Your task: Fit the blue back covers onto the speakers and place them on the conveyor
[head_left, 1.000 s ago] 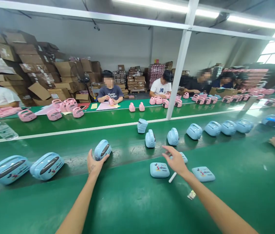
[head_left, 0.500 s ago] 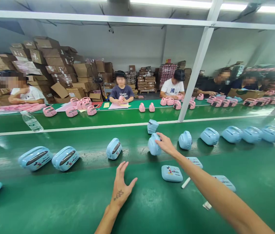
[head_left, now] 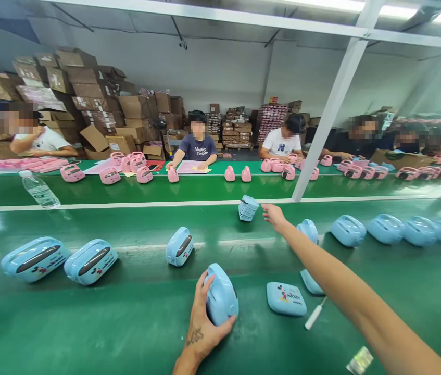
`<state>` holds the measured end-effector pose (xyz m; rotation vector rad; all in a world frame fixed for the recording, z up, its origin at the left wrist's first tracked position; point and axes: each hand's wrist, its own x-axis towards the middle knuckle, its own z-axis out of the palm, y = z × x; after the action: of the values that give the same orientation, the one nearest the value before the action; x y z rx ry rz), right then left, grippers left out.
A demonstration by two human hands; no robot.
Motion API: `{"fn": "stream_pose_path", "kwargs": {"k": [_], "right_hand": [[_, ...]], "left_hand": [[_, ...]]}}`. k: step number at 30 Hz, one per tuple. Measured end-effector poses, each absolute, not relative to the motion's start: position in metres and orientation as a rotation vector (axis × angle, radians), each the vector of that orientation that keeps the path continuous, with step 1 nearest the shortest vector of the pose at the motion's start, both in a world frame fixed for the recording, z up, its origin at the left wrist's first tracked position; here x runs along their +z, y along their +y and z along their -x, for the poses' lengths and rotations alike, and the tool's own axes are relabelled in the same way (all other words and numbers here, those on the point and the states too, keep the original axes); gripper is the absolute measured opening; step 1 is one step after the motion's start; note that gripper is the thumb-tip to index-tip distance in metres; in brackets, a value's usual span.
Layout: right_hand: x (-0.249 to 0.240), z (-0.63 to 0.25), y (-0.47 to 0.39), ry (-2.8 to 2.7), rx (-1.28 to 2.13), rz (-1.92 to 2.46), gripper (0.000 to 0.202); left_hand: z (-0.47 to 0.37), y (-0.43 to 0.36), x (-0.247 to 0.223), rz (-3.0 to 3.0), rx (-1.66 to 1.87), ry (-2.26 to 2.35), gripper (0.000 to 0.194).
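My left hand (head_left: pixel 204 323) is wrapped round a light-blue handled case (head_left: pixel 222 296) at the lower middle, its handle toward the upper left. My right hand (head_left: pixel 275 217) reaches forward with fingers apart and holds nothing; its fingertips are just right of a stack of thin light-blue pieces (head_left: pixel 248 208). A flat light-blue panel with a cartoon print (head_left: pixel 286 299) lies right of the held case. Beside it, a second blue panel (head_left: pixel 312 283) is partly covered by my right forearm, and a white-handled tool (head_left: pixel 314 315) lies close by.
Blue cases stand along the green belt, some at left (head_left: pixel 91 262) and several at right (head_left: pixel 348 230). A small packet (head_left: pixel 360 360) lies at the lower right. Across the belt, people sit with pink cases (head_left: pixel 229 174). A clear bottle (head_left: pixel 39 190) lies tilted at left; a white post (head_left: pixel 331 114) rises at right.
The blue case has moved from my right hand to my left, nearer the camera. My left hand has closed round it. My right hand has let go and moved up beside the stack.
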<state>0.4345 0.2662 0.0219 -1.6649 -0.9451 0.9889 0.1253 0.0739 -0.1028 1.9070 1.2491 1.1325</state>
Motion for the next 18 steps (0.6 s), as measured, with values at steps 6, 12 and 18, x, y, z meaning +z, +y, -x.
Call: {"fn": "stream_pose_path", "kwargs": {"k": [6, 12, 18], "right_hand": [[-0.001, -0.468, 0.328, -0.714, 1.173, 1.908, 0.037], [-0.021, -0.464, 0.370, -0.719, 1.507, 2.003, 0.037], [-0.028, -0.457, 0.388, -0.697, 1.581, 2.011, 0.037]], "left_hand": [[-0.134, 0.063, -0.122, -1.892, 1.182, 1.305, 0.111], [-0.143, 0.054, -0.124, -1.802, 1.290, 1.259, 0.107], [-0.150, 0.049, -0.121, -1.821, 1.251, 1.338, 0.112]]}}
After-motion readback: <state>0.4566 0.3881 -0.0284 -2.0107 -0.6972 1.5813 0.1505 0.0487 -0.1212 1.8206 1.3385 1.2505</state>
